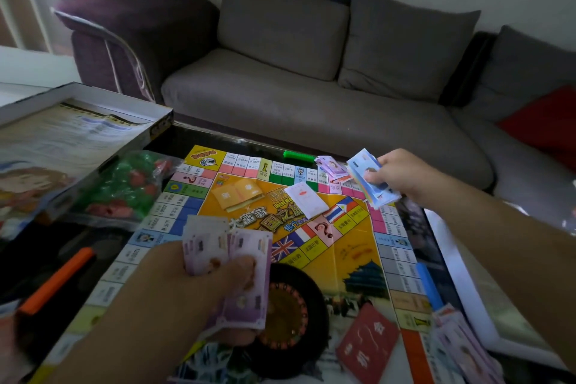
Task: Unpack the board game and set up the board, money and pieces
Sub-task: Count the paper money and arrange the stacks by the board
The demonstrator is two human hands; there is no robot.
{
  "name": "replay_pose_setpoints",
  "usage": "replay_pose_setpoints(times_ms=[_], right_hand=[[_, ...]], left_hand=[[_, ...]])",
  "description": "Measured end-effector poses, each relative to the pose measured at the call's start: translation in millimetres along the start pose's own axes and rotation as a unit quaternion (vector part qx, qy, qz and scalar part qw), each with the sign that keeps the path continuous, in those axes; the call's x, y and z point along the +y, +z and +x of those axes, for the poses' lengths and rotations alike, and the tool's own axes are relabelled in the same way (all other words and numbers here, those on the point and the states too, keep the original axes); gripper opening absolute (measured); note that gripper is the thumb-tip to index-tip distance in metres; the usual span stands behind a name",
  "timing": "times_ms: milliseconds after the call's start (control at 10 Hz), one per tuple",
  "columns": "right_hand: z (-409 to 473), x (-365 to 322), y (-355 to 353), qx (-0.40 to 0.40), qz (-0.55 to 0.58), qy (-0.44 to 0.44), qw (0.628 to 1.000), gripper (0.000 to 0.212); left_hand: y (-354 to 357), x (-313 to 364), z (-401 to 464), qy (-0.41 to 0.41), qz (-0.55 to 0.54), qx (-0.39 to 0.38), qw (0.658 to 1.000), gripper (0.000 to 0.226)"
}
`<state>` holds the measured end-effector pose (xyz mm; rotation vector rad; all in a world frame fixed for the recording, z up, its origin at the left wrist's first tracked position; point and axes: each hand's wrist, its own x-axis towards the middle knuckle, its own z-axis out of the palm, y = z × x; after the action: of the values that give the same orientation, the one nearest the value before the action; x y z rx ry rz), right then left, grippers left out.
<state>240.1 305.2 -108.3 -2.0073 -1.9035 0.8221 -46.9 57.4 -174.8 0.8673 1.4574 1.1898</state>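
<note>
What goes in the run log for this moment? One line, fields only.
stage: sorting money | left hand: holds purple notes | right hand: holds blue notes | board: unfolded on table | spinner wheel: on board

My left hand (215,284) sits low and close to me, forearm running in from the bottom left, its fingers and thumb curled around a fanned bundle of purple notes (230,262). My right arm stretches out from the right edge, and my right hand (402,178) is held out far ahead, knuckles up, pinching a stack of blue notes (371,181).
</note>
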Motion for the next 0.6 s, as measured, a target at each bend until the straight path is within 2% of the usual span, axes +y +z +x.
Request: replay_pose_setpoints(times_ms=[100,200,300,400,500,600], right_hand=[[-50,-3,-9,-0.024,0.025,-0.027,0.999,0.021],[-133,-21,-14,-0.058,0.166,-0.059,0.983,0.021],[-215,-40,9,-0.12,0.333,-0.078,0.932,0.026],[-258,-42,42,-0.117,0.383,-0.066,0.914,0.019],[-284,-39,79,-0.063,0.434,-0.047,0.898,0.025],[-291,-32,94,-0.043,0.451,-0.034,0.891,0.02]], left_hand=[[-1,9,-11,0.019,-0.006,0.013,1.0,0.094],[14,43,-45,0.013,-0.081,-0.018,0.996,0.022],[19,50,-60,0.009,-0.093,-0.047,0.994,0.01],[23,52,-74,0.006,-0.101,-0.072,0.992,0.008],[29,50,-94,0.024,-0.103,-0.079,0.991,0.014],[28,44,-105,0.01,-0.118,-0.081,0.99,0.015]])
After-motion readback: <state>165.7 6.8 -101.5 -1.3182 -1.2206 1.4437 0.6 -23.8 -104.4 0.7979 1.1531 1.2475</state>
